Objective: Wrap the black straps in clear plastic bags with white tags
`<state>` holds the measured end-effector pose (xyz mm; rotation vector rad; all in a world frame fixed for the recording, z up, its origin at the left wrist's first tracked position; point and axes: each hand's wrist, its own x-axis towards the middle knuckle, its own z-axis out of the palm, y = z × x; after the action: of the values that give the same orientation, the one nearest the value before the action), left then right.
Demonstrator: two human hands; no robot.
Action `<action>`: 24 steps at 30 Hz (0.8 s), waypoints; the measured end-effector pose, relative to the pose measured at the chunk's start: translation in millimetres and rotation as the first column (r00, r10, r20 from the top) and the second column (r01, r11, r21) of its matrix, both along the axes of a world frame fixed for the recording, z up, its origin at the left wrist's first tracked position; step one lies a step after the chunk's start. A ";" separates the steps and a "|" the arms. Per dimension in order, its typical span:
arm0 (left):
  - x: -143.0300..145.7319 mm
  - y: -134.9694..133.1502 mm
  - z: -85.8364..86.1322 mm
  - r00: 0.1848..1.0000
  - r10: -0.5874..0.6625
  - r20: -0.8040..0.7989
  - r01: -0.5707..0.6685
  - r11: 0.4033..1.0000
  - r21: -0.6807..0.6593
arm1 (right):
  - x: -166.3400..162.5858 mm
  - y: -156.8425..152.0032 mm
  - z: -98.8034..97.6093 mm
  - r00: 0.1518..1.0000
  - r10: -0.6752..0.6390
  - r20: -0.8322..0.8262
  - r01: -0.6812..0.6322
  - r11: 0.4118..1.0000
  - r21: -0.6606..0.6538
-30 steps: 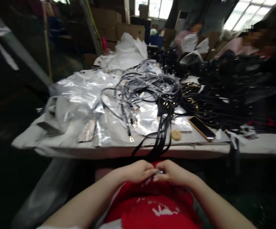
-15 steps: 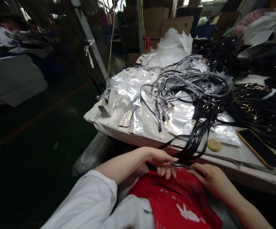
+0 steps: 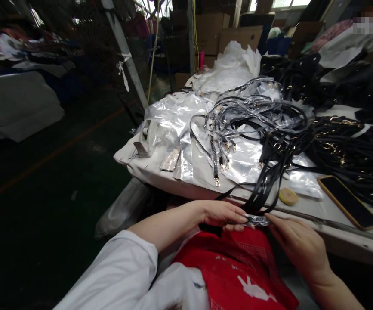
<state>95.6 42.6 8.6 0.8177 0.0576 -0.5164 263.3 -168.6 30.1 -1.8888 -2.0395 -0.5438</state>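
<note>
My left hand (image 3: 222, 214) and my right hand (image 3: 297, 243) meet over my lap, just below the table's front edge. Both pinch the ends of a small piece wrapped in clear plastic (image 3: 254, 220), the end of a black strap. A bundle of black straps (image 3: 263, 189) hangs over the table edge right above my hands. More straps in clear plastic sleeves (image 3: 247, 116) with gold clasps lie heaped on the table. A red cloth (image 3: 238, 271) covers my lap.
A phone in a gold case (image 3: 347, 201) and a small yellow round pad (image 3: 288, 196) lie near the table edge. Clear plastic bags (image 3: 173, 120) cover the table's left part, black straps with gold chains (image 3: 350, 146) the right. Another person sits at the far right. Cardboard boxes stand behind.
The view swung left and then held. My hands moved from a tight clasp in my lap to pinching the plastic-wrapped strap end between them, slightly higher.
</note>
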 end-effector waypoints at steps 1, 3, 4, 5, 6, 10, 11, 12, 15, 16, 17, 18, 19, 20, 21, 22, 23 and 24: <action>-0.6 0.4 3.1 0.999 0.009 0.036 -0.010 1.000 0.028 | 0.5 0.4 1.2 1.000 -0.025 -0.016 0.025 1.000 0.009; -1.8 2.1 8.7 0.995 -0.002 0.095 -0.006 0.997 0.075 | 1.6 0.4 1.8 0.997 -0.062 -0.052 0.063 0.998 0.018; -2.4 3.1 11.4 0.993 -0.012 0.115 0.000 0.995 0.100 | 1.8 0.1 1.4 0.994 -0.077 -0.072 0.078 0.997 0.011; -2.8 4.1 14.3 0.992 -0.021 0.125 0.005 0.991 0.130 | 1.8 -0.1 0.7 0.991 -0.088 -0.099 0.088 0.996 -0.008; -3.1 5.0 17.4 0.991 -0.029 0.131 0.005 0.984 0.180 | 1.3 -0.2 0.0 0.985 -0.101 -0.137 0.096 0.995 -0.039; -3.1 4.5 30.6 0.972 -0.039 0.232 -0.135 0.715 0.686 | -4.1 5.1 2.5 0.873 -0.196 -0.447 0.053 0.949 -0.312; -2.7 3.0 33.3 0.961 -0.073 0.265 -0.176 0.580 0.796 | -6.0 8.1 4.9 0.814 -0.229 -0.534 0.008 0.923 -0.384; -2.3 0.9 35.5 0.951 -0.120 0.286 -0.202 0.461 0.864 | -8.1 11.6 7.8 0.751 -0.262 -0.606 -0.044 0.896 -0.442; -0.1 -6.5 37.0 0.922 -0.265 0.283 -0.189 0.330 0.925 | -14.9 23.1 17.5 0.609 -0.310 -0.730 -0.192 0.835 -0.515; 0.6 -8.7 35.6 0.917 -0.293 0.270 -0.166 0.336 0.927 | -17.0 26.2 20.3 0.583 -0.317 -0.748 -0.220 0.824 -0.522; 1.1 -10.5 33.6 0.919 -0.305 0.251 -0.133 0.359 0.924 | -18.7 28.5 22.7 0.566 -0.324 -0.758 -0.239 0.816 -0.527; 1.1 -11.6 31.2 0.924 -0.311 0.222 -0.088 0.393 0.915 | -19.7 29.7 24.5 0.557 -0.331 -0.762 -0.251 0.807 -0.534; 0.4 -12.1 28.7 0.929 -0.321 0.185 -0.033 0.426 0.904 | -19.9 29.6 25.6 0.553 -0.340 -0.761 -0.257 0.799 -0.544; -1.0 -12.0 26.7 0.931 -0.336 0.146 0.024 0.456 0.890 | -18.9 28.4 25.8 0.555 -0.351 -0.755 -0.260 0.788 -0.558; -3.3 -11.2 25.6 0.930 -0.351 0.109 0.081 0.484 0.871 | -16.8 26.2 25.0 0.561 -0.363 -0.745 -0.261 0.776 -0.574; -6.3 -9.8 26.0 0.932 -0.355 0.079 0.128 0.525 0.841 | -13.7 23.5 23.0 0.569 -0.374 -0.732 -0.252 0.768 -0.588; -9.9 -7.7 28.2 0.941 -0.333 0.067 0.154 0.595 0.788 | -10.0 20.7 20.0 0.577 -0.385 -0.720 -0.227 0.771 -0.595; -13.6 -4.9 32.5 0.958 -0.279 0.070 0.152 0.696 0.701 | -6.2 18.2 16.1 0.581 -0.394 -0.712 -0.192 0.784 -0.591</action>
<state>82.0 37.7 41.1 1.6288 -0.0105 -0.6562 257.1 -150.4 46.2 -1.9991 -1.4910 0.9989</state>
